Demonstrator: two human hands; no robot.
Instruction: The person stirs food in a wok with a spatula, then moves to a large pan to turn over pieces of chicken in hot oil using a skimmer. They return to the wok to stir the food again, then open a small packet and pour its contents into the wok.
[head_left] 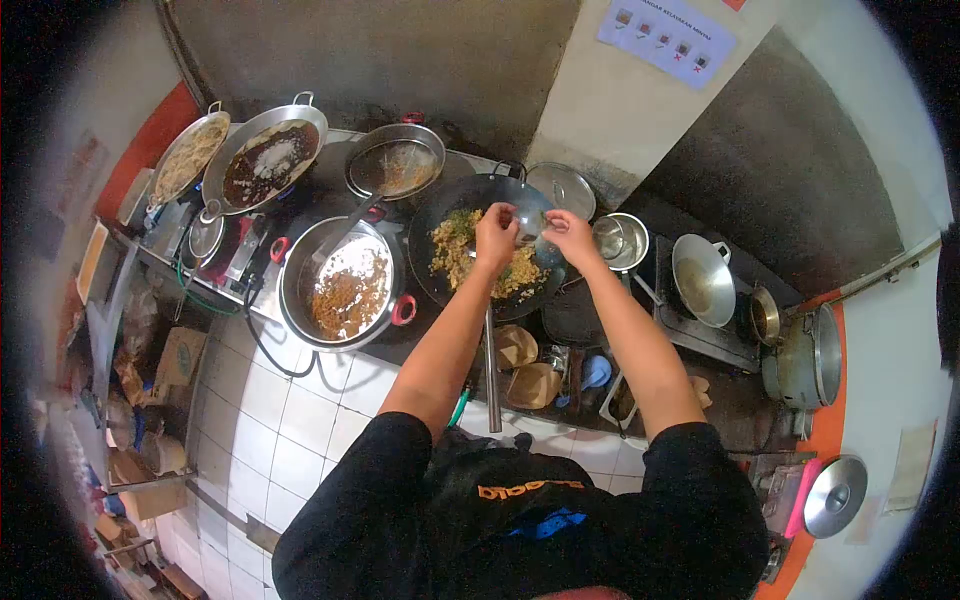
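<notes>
Both hands are raised over a dark wok (424, 208) at the middle of the stove. My left hand (497, 236) is closed on one side of a small, shiny, see-through packet (528, 224). On its other side my right hand (570, 238) pinches the edge with its fingertips. What the packet holds I cannot tell. Below, yellowish fried rice (455, 248) with green bits at its upper left lies in the wok. A long metal handle (492, 385) sticks out of the wok toward my body, under my left forearm.
Left of the wok stands a steel pot (290, 290) with brown crumbly food. Behind are a strainer pan (438, 150) and a wide pan of dark sauce (235, 190). A saucepan (640, 250) and pale wok (715, 300) stand right. Wooden bowls (532, 385) sit in front.
</notes>
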